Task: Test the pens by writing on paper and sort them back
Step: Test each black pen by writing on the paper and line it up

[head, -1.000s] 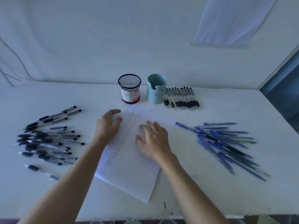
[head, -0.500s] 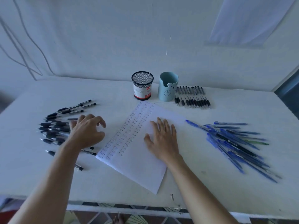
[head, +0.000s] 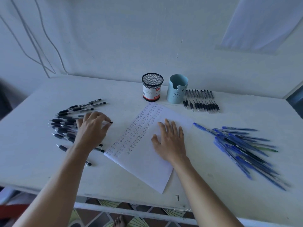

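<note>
A white sheet of paper point(head: 144, 164) with columns of handwritten test words lies tilted at the table's middle. My right hand point(head: 169, 140) presses flat on it, fingers spread. My left hand point(head: 92, 126) sits over the right side of a pile of black pens point(head: 65, 123) on the left, fingers curled round one black pen point(head: 109, 122) whose end sticks out past the fingertips. A heap of blue pens point(head: 242, 145) lies to the right of the paper.
A black mesh pen cup point(head: 152, 87) and a light blue cup with a bear face point(head: 177, 89) stand at the back centre. A neat row of black pens point(head: 200, 101) lies right of the blue cup. The table's front edge point(head: 114, 203) is close to me.
My left hand left the paper, moved left onto the black pen pile and curled round a pen. My right hand stayed flat on the paper. The view shifted left and down.
</note>
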Demonstrator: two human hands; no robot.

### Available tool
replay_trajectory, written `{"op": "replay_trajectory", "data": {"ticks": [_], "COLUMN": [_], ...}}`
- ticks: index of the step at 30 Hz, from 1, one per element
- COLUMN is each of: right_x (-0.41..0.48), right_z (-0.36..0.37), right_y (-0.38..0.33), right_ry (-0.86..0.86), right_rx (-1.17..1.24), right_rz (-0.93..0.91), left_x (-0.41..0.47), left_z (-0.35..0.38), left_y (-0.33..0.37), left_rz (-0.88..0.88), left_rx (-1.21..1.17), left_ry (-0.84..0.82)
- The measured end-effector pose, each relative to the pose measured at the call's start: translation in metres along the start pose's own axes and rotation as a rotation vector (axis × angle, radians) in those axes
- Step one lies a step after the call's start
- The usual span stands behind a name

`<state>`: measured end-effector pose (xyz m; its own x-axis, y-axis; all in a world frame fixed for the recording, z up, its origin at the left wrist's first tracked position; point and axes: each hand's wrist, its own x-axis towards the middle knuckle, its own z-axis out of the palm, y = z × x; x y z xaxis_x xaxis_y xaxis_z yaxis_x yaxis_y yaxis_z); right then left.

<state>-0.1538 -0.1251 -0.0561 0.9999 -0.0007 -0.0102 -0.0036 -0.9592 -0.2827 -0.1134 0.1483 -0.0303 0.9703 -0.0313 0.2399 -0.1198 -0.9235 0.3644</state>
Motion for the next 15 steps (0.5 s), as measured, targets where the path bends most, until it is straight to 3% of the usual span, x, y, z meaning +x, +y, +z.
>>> {"op": "replay_trajectory", "data": {"ticks": [4,8,12,15], "right_x": [-0.001,-0.003,-0.002,-0.003], "right_z": [0.002,0.004,0.005,0.005], "right_y": [0.001,0.002,0.001,0.001], "right_ry": [-0.001,0.020,0.040,0.051], "right_rx": [-0.002,-0.018,-0.028,-0.029], "right_rz": [-0.004,-0.011,-0.006,0.001], "left_x": [0.000,-0.002,-0.001,-0.003], "left_z": [-0.011,-0.019,-0.019,-0.017], "left_y": [0.031,0.068,0.095,0.106], "left_rz": [0.130,0.131,-0.091,-0.229], "left_rx": [-0.282,-0.704,-1.407,-1.652], "left_ry": [0.192,0.224,0.009,-0.140]}}
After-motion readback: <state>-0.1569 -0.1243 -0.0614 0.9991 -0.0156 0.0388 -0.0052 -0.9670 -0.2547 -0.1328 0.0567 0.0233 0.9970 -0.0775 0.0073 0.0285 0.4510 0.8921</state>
